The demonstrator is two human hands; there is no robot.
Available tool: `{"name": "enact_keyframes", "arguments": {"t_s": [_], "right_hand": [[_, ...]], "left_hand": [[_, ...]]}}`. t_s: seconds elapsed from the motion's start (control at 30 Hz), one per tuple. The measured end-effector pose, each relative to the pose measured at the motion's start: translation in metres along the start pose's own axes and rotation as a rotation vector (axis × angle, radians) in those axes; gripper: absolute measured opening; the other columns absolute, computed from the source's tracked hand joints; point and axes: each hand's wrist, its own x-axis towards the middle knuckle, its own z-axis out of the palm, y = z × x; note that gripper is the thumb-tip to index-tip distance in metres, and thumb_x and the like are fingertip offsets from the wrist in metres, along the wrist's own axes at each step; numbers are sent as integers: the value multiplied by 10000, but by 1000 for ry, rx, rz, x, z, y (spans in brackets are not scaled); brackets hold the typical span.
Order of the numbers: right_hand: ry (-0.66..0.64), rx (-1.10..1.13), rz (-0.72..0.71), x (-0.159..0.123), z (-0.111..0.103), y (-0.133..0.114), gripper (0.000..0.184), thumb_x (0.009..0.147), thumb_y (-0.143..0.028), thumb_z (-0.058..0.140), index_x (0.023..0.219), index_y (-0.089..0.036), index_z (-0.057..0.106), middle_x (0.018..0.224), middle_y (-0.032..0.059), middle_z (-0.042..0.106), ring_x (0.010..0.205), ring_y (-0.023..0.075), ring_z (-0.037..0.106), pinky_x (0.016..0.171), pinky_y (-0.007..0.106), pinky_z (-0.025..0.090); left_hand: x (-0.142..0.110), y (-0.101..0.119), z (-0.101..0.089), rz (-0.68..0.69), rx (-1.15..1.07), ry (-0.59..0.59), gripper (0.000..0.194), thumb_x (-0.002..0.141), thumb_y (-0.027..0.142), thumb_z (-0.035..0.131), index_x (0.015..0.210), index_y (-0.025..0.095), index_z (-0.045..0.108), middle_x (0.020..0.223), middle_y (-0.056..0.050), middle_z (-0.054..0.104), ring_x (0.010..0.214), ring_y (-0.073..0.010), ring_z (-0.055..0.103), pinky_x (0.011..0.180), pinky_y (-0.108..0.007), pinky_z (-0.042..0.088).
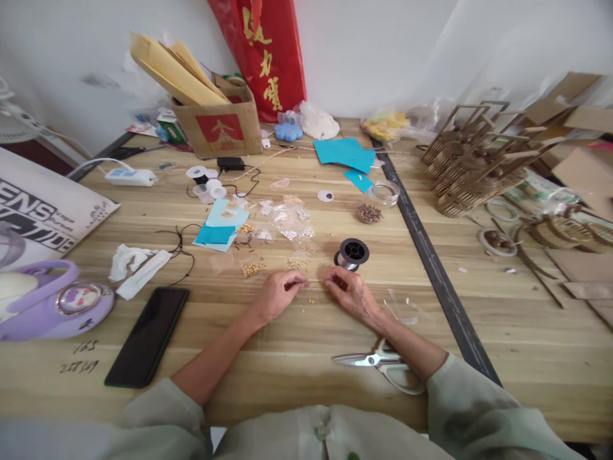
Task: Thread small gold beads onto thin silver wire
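My left hand (281, 295) is closed in a pinch just above the table. Facing it across a narrow gap, my right hand (351, 292) has its thumb and fingers pressed together. Whatever either pinch holds is too fine to make out. Right behind my right hand stands a black spool (353, 254) wound with thin, shiny line. A few tiny gold rings (311, 301) lie between and below my hands. Beyond my left hand sit piles of small gold beads (252, 269) and clear bags of silver pieces (290, 220). Scissors (378, 361) lie under my right forearm.
A black phone (147, 337) and white tissue (138, 267) lie at left. Blue sheets (345, 156), a dish of brown beads (370, 213) and a cardboard box (218, 128) stand farther back. Woven brown baskets (472, 160) crowd the right, past a dark strip (431, 262).
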Motion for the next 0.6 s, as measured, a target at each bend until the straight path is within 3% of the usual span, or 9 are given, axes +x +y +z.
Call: {"name": "enact_keyframes", "arguments": {"t_s": [0.23, 0.6], "right_hand": [[-28, -169, -165, -1, 3, 5, 108, 877, -174, 472, 841, -176, 574, 824, 46, 582, 713, 149, 537, 661, 249, 411], [-100, -530, -302, -1, 9, 4, 173, 947, -224, 438, 970, -183, 605, 878, 50, 605, 705, 136, 558, 581, 234, 340]], "left_hand": [[0, 5, 1, 200, 245, -83, 144, 836, 114, 550, 787, 156, 679, 812, -46, 667, 755, -146, 621, 720, -254, 473], [-2, 6, 10, 226, 382, -61, 75, 806, 96, 579, 803, 166, 608, 777, -22, 620, 702, -140, 563, 685, -250, 455]]}}
